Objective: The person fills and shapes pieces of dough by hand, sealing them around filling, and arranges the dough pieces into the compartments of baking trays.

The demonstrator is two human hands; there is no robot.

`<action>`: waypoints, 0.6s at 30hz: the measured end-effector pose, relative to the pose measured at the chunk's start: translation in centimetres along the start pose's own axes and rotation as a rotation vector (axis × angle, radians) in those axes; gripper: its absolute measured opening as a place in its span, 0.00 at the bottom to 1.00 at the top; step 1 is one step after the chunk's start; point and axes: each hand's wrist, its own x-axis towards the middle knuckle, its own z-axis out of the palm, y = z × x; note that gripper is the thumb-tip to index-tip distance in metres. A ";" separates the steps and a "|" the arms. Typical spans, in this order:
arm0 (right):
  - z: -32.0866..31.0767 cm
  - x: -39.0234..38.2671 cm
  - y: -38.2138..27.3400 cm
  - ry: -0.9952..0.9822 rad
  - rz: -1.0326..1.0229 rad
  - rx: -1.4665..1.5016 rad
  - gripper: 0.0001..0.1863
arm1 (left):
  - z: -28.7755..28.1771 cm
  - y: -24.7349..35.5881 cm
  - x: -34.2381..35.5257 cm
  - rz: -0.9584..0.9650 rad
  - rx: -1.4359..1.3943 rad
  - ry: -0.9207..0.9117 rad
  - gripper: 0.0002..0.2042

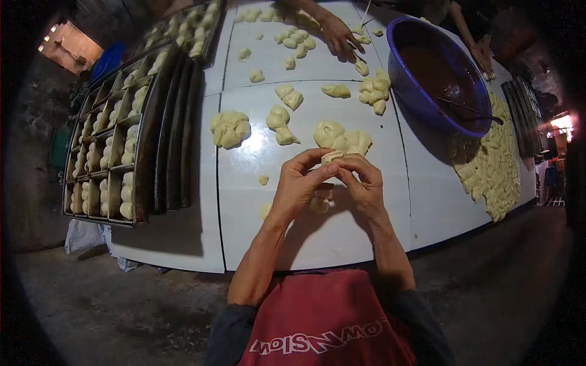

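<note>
A small piece of pale dough [332, 157] is pinched between the fingertips of both hands above the white table. My left hand [303, 183] grips it from the left, thumb pressed toward the fingers. From the other side my right hand [364, 185] closes on the same piece with thumb and fingers. Just beyond the fingertips lies a cluster of dough lumps [351, 141]. Another dough lump [318, 205] shows partly beneath my hands. To the left sit a bigger dough clump [230, 129] and a narrower dough piece [281, 125].
Divided metal trays of dough balls [107, 146] stand stacked at the left. On the right are a purple basin [421, 100] of brown filling with a long-handled utensil, and a mass of small dough pieces [488, 174]. A co-worker's hand [339, 38] works across the table [256, 229]; another person's hands [483, 56] are behind the basin.
</note>
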 end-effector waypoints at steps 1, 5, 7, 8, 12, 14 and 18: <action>0.1 0.1 0.1 0.013 -0.090 0.005 0.18 | -0.2 -0.1 -0.1 0.000 -0.001 -0.002 0.15; 3.1 -0.1 -0.4 0.375 -0.139 0.047 0.10 | -1.0 -1.3 -0.3 0.048 0.038 -0.002 0.10; 4.2 -0.2 -0.2 0.519 -0.102 0.220 0.09 | -0.8 -1.6 -0.6 -0.019 -0.014 -0.036 0.10; 3.6 -0.5 0.7 0.438 -0.149 0.035 0.09 | -0.8 -1.8 -0.8 -0.025 -0.016 -0.032 0.10; 3.0 -1.3 0.9 0.314 -0.089 -0.192 0.09 | -1.2 -2.7 -2.2 0.012 0.129 -0.005 0.10; 2.9 -1.9 0.9 0.169 0.065 -0.180 0.11 | -1.6 -2.4 -2.9 -0.034 0.207 0.032 0.13; 3.4 -4.7 -2.3 -0.050 -0.022 -0.218 0.14 | -3.9 -4.5 -5.4 -0.081 0.293 0.071 0.15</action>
